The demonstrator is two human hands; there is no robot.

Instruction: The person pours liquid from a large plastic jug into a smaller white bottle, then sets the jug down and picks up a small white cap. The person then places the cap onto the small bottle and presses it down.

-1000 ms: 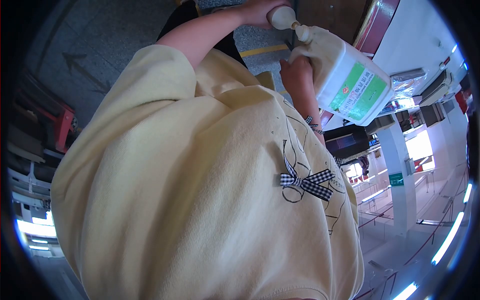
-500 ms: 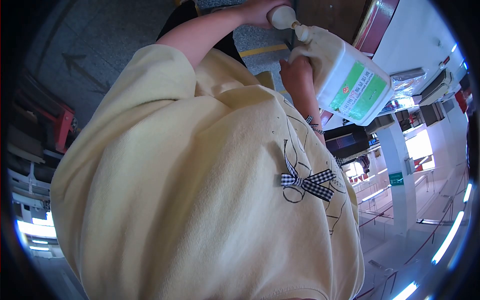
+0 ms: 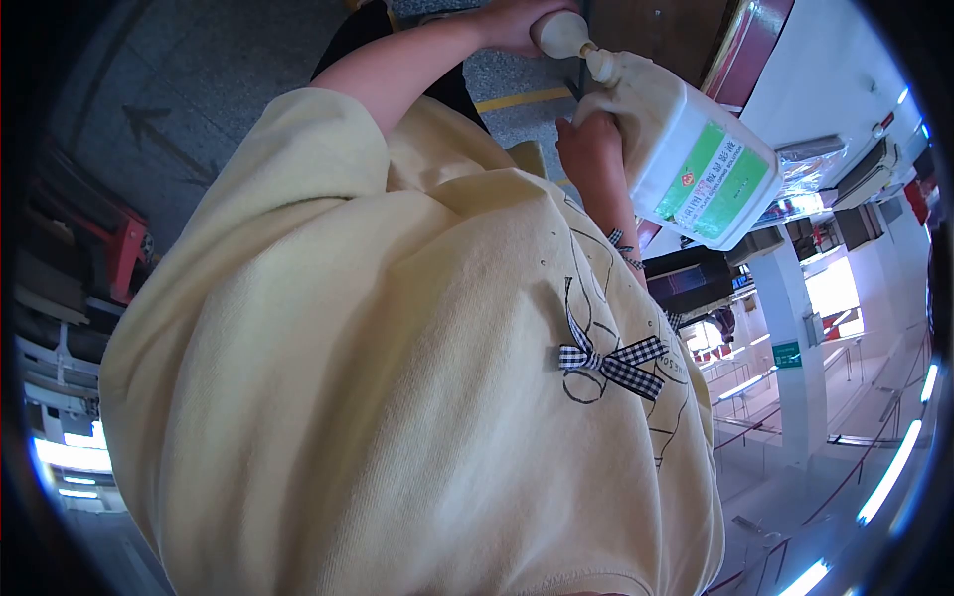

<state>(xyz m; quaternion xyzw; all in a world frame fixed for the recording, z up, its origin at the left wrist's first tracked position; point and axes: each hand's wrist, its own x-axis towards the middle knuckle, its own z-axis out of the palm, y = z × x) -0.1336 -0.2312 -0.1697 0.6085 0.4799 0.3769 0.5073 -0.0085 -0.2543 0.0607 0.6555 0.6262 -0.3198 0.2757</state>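
Note:
A large white plastic jug (image 3: 651,149) with a green and white label reading "developing solution" is tipped over at the upper right, its spout pointing up and left in the view. My right hand (image 3: 593,154) is closed around its handle area; the grip is partly hidden behind the jug. My left hand (image 3: 512,25) is closed around a pale, round cup-like vessel (image 3: 562,36) at the top edge. The vessel meets the jug's spout, with a small yellowish bit showing between them. My left fingers are partly cut off by the frame's edge.
My cream shirt (image 3: 397,348) fills the middle. A grey floor (image 3: 238,60) with a yellow line (image 3: 522,100) lies beyond. Red metal equipment (image 3: 119,248) stands at the left. On the right are a white surface (image 3: 805,79), a plastic-wrapped pack (image 3: 813,164) and a pillar (image 3: 790,348).

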